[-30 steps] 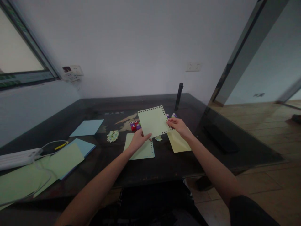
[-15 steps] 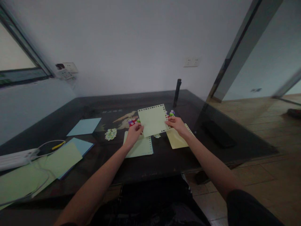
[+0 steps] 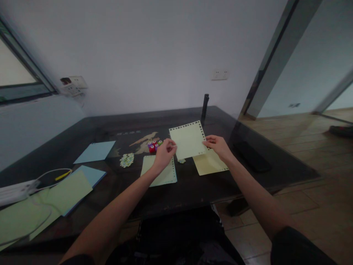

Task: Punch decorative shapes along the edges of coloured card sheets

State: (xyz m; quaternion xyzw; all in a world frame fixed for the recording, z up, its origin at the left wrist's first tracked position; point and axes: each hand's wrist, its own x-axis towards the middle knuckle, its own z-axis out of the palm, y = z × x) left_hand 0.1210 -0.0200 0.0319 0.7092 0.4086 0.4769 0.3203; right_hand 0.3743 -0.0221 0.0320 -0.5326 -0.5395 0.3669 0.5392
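My left hand (image 3: 165, 154) pinches the left edge of a pale green paper sheet (image 3: 187, 140). My right hand (image 3: 217, 145) grips the same sheet at its right edge. It is held up tilted above the table, with small shapes punched along the top, right side and part of the bottom. Beneath my left hand lies a pale green sheet (image 3: 160, 172) with a punched border. A yellow sheet (image 3: 205, 165) rests under my right hand, partly covered. Beside my left hand sit several small red, purple and green craft punches (image 3: 153, 146) with eye-like tops.
Paper cut-outs (image 3: 127, 160) form a pile on the dark table (image 3: 190, 191), with a smaller pile (image 3: 181, 161) near the middle. Blue sheets (image 3: 96, 151), green sheets (image 3: 72, 191) and a white power strip (image 3: 15, 192) with cable lie left. A black flat object (image 3: 252, 156) lies right.
Both hands and the raised sheet have moved right. More of the punches beside my left hand now shows, while those near the right hand are now hidden. The view has shifted slightly.
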